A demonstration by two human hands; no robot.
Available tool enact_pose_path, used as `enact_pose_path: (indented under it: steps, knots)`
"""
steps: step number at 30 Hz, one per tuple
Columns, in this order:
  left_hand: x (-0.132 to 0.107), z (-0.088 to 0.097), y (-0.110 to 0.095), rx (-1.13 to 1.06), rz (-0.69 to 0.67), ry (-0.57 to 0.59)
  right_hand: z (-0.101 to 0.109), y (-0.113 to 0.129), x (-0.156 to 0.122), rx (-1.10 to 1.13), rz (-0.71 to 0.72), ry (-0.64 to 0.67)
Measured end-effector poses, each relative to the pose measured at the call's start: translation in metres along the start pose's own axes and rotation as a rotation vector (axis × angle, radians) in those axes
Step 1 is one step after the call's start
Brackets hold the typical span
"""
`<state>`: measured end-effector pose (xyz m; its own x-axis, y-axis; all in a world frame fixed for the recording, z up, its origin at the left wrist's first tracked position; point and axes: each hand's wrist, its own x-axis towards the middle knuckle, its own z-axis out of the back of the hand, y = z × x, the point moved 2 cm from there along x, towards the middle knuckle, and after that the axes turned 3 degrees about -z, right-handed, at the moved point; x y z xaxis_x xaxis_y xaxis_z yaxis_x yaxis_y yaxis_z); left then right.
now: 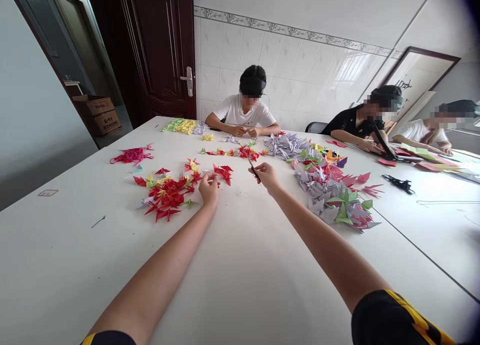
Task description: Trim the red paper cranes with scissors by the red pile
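Both my arms reach out over a white table (240,285). My left hand (209,186) is closed in a pinch, resting beside a pile of red paper cranes (168,191); what it holds is too small to make out. My right hand (264,176) is closed round small dark scissors (254,170), whose blades point toward a red crane (224,173) lying between the two hands.
A heap of lilac, green and pink cranes (333,197) lies to the right. Yellow-green cranes (183,126) and pink string (131,156) lie farther left. Across the table sit a person in white (243,110) and two others at the right (360,122). A dark door (157,50) stands behind.
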<state>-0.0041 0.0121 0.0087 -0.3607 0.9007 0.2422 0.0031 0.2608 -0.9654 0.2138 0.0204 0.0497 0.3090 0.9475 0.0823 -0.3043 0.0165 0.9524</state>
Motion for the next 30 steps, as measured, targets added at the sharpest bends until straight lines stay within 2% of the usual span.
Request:
enact_pose_path:
  steps: [2, 5, 10, 15, 18, 22, 26, 30]
  knots:
    - [0.001, 0.0, 0.001, 0.02, -0.006, 0.006, 0.0, -0.006, -0.023, 0.085, 0.005, 0.066]
    - [0.001, -0.001, 0.001, 0.097, -0.056, 0.034, -0.001, -0.015, -0.058, 0.145, -0.026, 0.092]
    - [-0.001, -0.003, -0.001, 0.242, -0.2, 0.084, -0.006, -0.028, -0.095, 0.192, -0.038, 0.0]
    - [-0.004, -0.005, -0.002, 0.425, -0.296, 0.152, -0.013, -0.028, -0.105, 0.189, 0.095, -0.017]
    - [-0.006, -0.001, -0.005, 0.593, -0.301, 0.091, -0.016, -0.026, -0.109, 0.131, 0.157, 0.001]
    - [-0.005, 0.006, -0.007, 0.773, -0.194, -0.02, -0.019, -0.025, -0.112, 0.055, 0.217, 0.036]
    - [0.001, 0.008, -0.003, 0.885, -0.148, 0.06, -0.02, -0.024, -0.113, 0.014, 0.255, 0.063]
    - [0.009, 0.009, 0.005, 0.856, -0.171, 0.099, -0.019, -0.023, -0.113, -0.016, 0.257, 0.089]
